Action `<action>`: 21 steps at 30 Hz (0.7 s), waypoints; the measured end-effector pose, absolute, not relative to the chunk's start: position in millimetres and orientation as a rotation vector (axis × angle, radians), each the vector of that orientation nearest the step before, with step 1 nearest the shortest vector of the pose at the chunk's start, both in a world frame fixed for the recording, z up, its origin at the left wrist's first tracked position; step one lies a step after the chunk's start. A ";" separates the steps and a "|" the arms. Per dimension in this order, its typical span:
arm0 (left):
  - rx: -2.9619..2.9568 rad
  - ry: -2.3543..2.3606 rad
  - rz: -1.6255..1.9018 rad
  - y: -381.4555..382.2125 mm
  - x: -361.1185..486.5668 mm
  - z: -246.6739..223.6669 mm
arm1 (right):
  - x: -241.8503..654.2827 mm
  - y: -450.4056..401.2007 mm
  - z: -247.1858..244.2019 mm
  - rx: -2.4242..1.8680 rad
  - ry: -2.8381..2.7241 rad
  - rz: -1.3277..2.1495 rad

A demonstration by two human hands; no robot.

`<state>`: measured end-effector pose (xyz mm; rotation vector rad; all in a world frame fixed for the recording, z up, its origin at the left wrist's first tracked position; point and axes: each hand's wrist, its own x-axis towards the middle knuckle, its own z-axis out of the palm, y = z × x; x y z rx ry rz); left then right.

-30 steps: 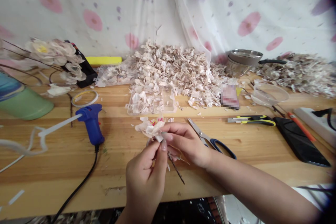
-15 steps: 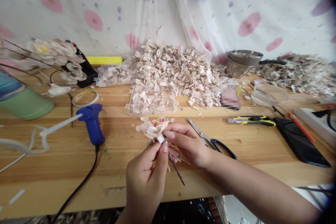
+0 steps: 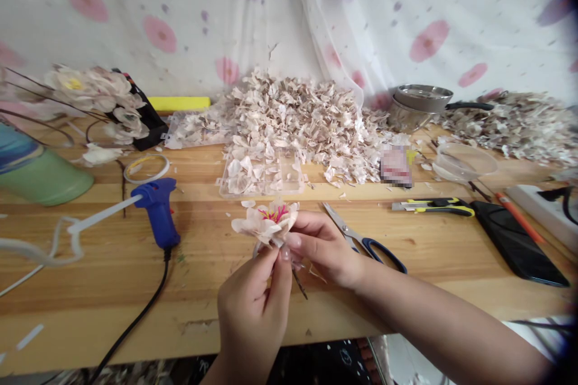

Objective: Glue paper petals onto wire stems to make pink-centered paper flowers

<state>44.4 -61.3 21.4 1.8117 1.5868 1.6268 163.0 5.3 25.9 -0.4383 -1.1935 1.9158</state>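
Over the front of the table, both my hands hold an artificial flower (image 3: 262,225) with pale petals and a pink and yellow centre. My left hand (image 3: 255,298) pinches the flower's base from below, thumb against fingers. My right hand (image 3: 325,246) is closed on the petals at the flower's right side. A dark thin stem (image 3: 300,286) sticks out beneath the hands, pointing down toward the front edge. Where the stem joins the flower is hidden by my fingers. Scissors (image 3: 361,242) lie partly open just right of my right hand.
Dried petals (image 3: 298,114) are heaped behind a clear compartment box (image 3: 295,180). A blue glue gun (image 3: 160,213) with its cord is on the left. Toward the right lie a utility knife (image 3: 433,207), a black phone (image 3: 517,243) and a power strip (image 3: 542,210). Metal bowls (image 3: 419,102) stand behind.
The flower has tipped in my fingers, so its pink and yellow centre and petals show more. Less of the dark stem shows below. Both hands keep nearly the same place.
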 end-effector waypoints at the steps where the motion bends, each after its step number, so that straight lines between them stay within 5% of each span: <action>1: 1.859 1.585 1.631 -61.2 43.7 20.4 | 162.9 5.1 26.9 -0.448 -1.197 1.906; 21: 2.067 1.621 1.712 -61.9 43.7 15.0 | 159.9 3.7 37.0 -0.251 -1.153 1.879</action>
